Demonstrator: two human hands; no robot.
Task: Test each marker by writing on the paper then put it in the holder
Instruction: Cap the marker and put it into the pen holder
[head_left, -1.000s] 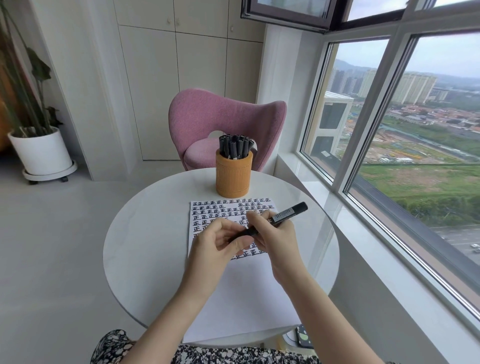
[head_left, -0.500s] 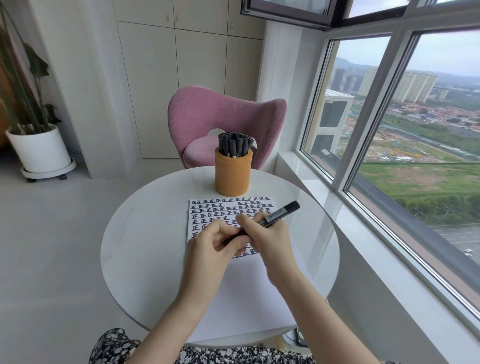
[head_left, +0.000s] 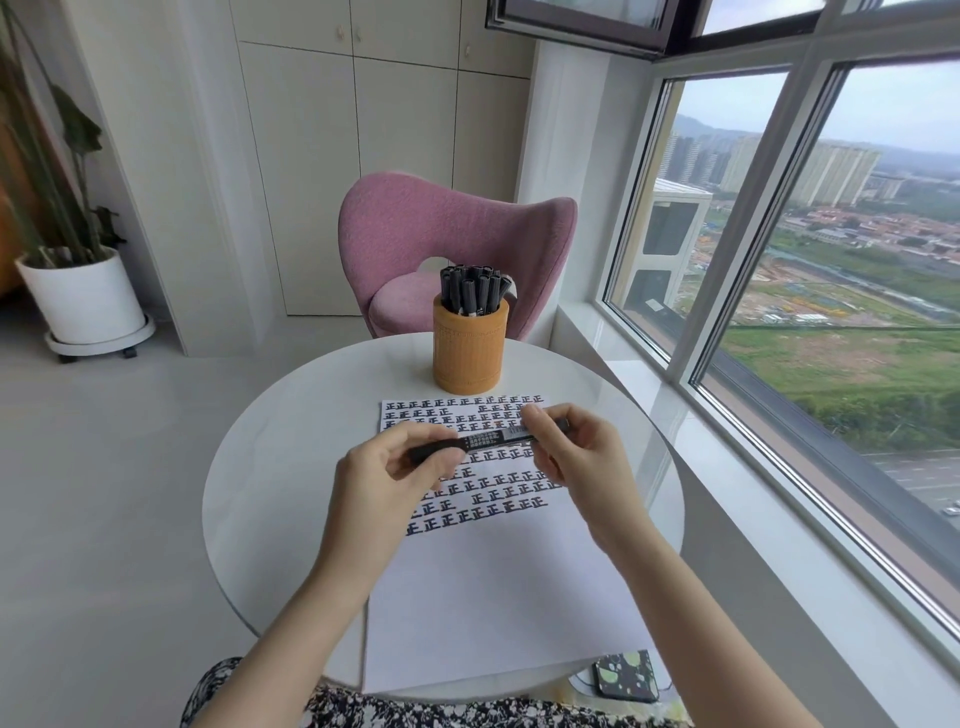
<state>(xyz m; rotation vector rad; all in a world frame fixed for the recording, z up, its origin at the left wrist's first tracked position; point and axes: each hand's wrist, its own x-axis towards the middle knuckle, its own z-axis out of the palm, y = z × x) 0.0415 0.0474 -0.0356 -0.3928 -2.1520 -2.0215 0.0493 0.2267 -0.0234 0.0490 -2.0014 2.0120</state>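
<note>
Head view: we hold the marker (head_left: 493, 441) above the paper (head_left: 498, 597), left hand (head_left: 384, 488) pinching one end, right hand (head_left: 576, 462) pinching the other. A crooked pull could let it slip and smear ink on the written rows. Beyond, the holder (head_left: 470, 353) stands on a round white table (head_left: 270, 493), a pink chair (head_left: 441, 228) behind it, windows (head_left: 831, 312) to our right.

**What stays out of sight**

Of the marker (head_left: 491, 441) only the middle shows; the left hand (head_left: 384, 483) and right hand (head_left: 576, 462) grip over its ends; its label print is too small to read; the hands cover some writing on the paper (head_left: 498, 587); the holder (head_left: 470, 348) hides the stored markers' (head_left: 470, 291) lower halves; the plant (head_left: 47, 171) is cut by the left edge (top too).
</note>
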